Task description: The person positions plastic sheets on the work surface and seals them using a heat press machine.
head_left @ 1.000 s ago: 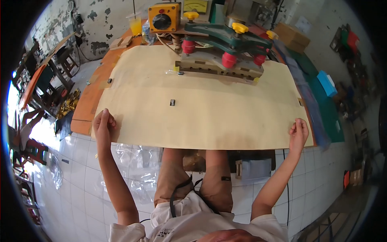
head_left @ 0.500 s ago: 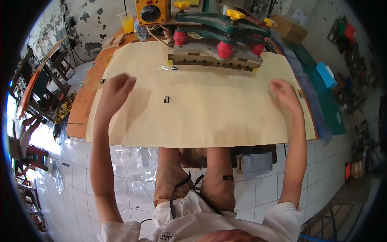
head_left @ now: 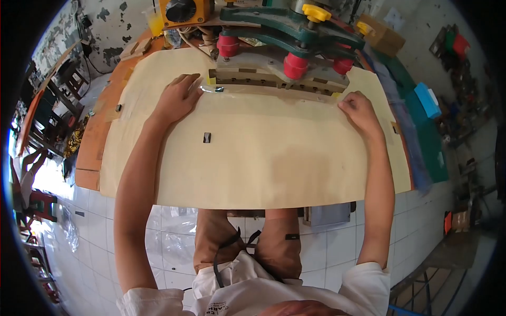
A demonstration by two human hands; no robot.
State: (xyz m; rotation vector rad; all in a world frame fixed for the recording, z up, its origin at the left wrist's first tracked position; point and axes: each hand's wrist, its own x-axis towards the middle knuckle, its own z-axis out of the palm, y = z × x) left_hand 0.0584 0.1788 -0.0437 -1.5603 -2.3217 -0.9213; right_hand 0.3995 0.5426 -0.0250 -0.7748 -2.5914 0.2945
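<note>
A clear plastic strip [head_left: 274, 92] with a shiny dark patch near its left end lies across the cream sheet [head_left: 253, 163], just in front of the press head [head_left: 279, 79]. At the strip's left end, my left hand [head_left: 180, 96] rests on the sheet, thumb and fingers closed on the edge. My right hand [head_left: 359, 109] is curled in a pinch at the strip's right end, beside a yellow tab. The press head has a dark slotted lower edge, and red knobs [head_left: 295, 67] link it to a green arm [head_left: 263, 21] above.
A small black piece [head_left: 207, 138] lies on the sheet between my arms. Behind stand an orange control box [head_left: 184, 11] with a black dial and a cup [head_left: 155, 22] of yellow liquid. On the right are a blue box [head_left: 427, 100] and a cardboard box [head_left: 385, 38].
Both hands have come inward from the sides, down to the ends of the plastic strip. The view has tilted and moved slightly closer to the press.
</note>
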